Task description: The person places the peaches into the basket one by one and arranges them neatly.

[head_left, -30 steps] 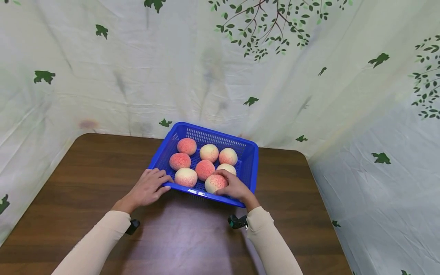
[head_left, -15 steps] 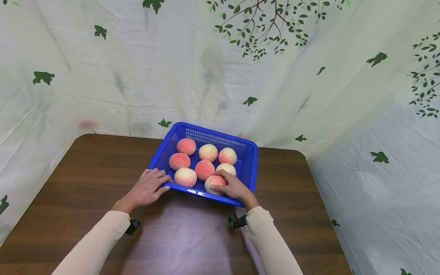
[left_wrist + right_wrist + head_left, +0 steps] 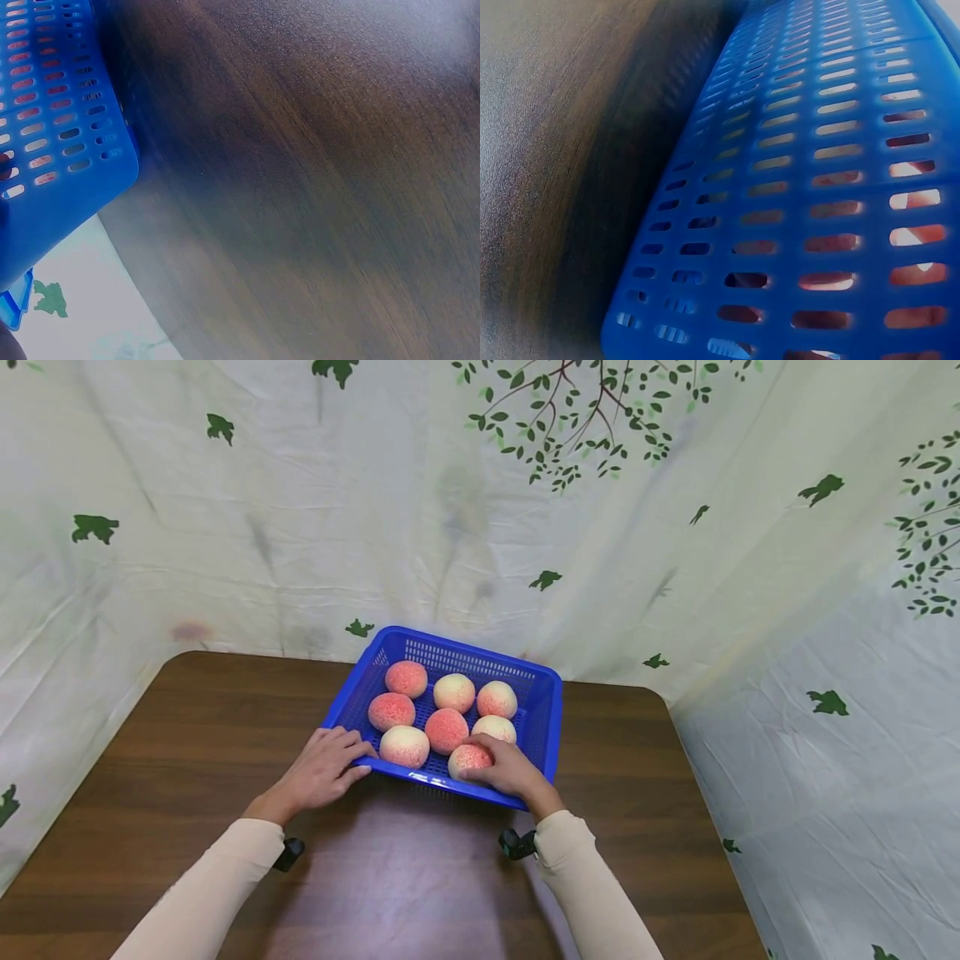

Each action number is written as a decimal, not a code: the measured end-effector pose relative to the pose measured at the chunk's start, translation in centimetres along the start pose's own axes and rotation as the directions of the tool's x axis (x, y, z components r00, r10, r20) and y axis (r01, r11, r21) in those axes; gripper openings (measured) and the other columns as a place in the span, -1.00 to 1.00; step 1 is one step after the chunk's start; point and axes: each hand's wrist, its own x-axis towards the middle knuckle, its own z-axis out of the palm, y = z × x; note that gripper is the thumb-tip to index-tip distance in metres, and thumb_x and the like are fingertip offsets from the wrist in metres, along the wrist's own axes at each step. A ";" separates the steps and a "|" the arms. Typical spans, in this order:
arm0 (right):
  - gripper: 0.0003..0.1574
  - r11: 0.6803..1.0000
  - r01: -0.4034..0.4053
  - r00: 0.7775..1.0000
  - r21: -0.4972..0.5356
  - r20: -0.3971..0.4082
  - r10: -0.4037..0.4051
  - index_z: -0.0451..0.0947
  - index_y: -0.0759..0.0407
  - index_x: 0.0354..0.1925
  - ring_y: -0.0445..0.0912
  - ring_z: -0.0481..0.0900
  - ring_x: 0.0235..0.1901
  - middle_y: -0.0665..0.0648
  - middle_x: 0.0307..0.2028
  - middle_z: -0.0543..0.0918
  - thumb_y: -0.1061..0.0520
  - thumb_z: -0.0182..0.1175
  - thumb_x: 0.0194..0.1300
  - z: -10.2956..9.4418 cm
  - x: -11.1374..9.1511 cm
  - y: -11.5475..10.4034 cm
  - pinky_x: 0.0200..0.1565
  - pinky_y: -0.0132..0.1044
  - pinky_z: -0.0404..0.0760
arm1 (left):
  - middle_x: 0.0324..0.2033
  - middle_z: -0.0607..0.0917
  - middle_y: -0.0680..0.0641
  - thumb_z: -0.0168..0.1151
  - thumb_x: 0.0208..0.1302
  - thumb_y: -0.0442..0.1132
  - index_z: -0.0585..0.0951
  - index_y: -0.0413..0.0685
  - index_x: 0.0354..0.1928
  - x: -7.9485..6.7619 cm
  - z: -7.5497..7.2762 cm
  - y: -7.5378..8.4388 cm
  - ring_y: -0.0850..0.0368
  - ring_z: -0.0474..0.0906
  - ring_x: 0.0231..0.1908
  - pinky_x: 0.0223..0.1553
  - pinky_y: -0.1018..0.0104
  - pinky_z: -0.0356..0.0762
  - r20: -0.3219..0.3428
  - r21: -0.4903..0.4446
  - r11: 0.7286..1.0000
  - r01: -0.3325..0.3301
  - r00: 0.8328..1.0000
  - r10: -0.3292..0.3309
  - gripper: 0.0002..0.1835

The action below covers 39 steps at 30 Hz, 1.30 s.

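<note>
A blue plastic basket (image 3: 543,718) with slotted walls holds several pink-and-cream peaches, among them a deep pink peach (image 3: 446,731) in the middle. At its near left corner my left hand (image 3: 324,767) grips the rim, fingers over the edge and thumb on the near side. My right hand (image 3: 517,770) reaches in at the near right and holds a speckled peach (image 3: 465,762), thumb and fingers around it. The left wrist view catches the basket's slotted wall (image 3: 60,127). In the right wrist view another slotted wall (image 3: 780,180) covers most of the right hand.
The basket stands toward the back of a brown wooden table (image 3: 225,718) with rounded far corners. Behind it hangs a pale curtain (image 3: 390,527) printed with green leaves, which also runs along both sides. A dark device (image 3: 517,843) is strapped at the right wrist.
My right thumb has shifted up from low on the near side of the speckled peach onto its front, and that peach has moved very slightly. The left hand and basket stay in place.
</note>
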 end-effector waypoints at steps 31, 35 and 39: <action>-0.22 0.998 0.000 1.000 -0.067 -0.012 0.000 0.38 0.14 0.29 0.05 0.45 0.18 0.17 0.19 0.51 -0.13 0.33 0.20 -2.1 -1.3 0.5 0.23 0.01 0.32 | -0.23 0.61 0.03 0.26 0.27 -0.17 0.63 0.01 -0.11 0.5 -0.5 0.3 0.01 0.45 -0.13 0.00 -0.03 0.26 0.027 -0.030 0.999 -0.010 1.000 0.010 -0.82; -0.24 0.998 0.044 0.998 -0.043 -0.048 -0.046 0.40 0.17 0.26 0.11 0.51 0.11 0.21 0.17 0.52 -0.07 0.37 0.18 -3.3 -2.1 0.9 0.15 0.04 0.41 | -0.12 0.64 -0.04 0.29 0.25 -0.14 0.63 -0.02 -0.05 0.6 -1.0 0.4 -0.07 0.46 0.00 0.09 -0.11 0.20 0.056 -0.051 0.998 0.027 0.998 -0.024 -0.74; -0.29 0.996 0.082 0.991 -0.038 -0.102 -0.086 0.42 0.19 0.21 0.14 0.52 0.07 0.22 0.14 0.54 -0.01 0.39 0.16 -4.8 -2.9 1.6 0.12 0.06 0.43 | -0.03 0.63 -0.09 0.31 0.22 -0.11 0.63 -0.04 -0.02 0.7 -1.7 0.3 -0.12 0.42 0.10 0.14 -0.15 0.12 0.053 -0.048 0.998 0.044 0.998 -0.042 -0.69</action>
